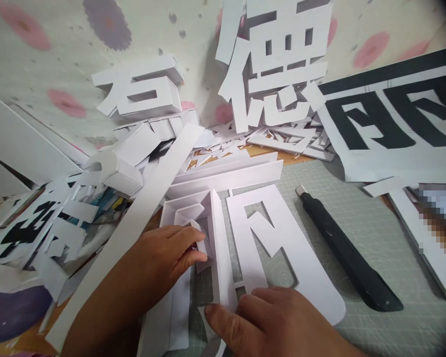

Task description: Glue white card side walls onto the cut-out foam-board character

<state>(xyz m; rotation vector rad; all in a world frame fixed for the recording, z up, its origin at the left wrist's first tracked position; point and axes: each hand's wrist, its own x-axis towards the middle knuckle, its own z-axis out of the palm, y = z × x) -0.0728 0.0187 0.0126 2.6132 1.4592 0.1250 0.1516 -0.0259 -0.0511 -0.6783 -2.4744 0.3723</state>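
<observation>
A white foam-board letter with upright walls (223,248) stands on the green cutting mat (357,223). My left hand (163,258) reaches into it, thumb and forefinger pinching a small white foam-board strip (194,226) among the inner walls. At the lower end of the long side wall lies my right hand (275,322). Its thumb crosses to the inner side by a curved white piece, and the curled fingers stay on the outer side; the palm side is hidden. Just right of the wall, a flat white cut-out letter (305,267) lies partly under my right hand.
A black knife-like tool (349,248) lies on the mat at right. Long white strips (134,228) slant along the left. Finished white characters (290,49) stand on scraps against the flowered wall. A printed black-letter sheet (401,158) rests at the right; cut scraps (59,238) heap at left.
</observation>
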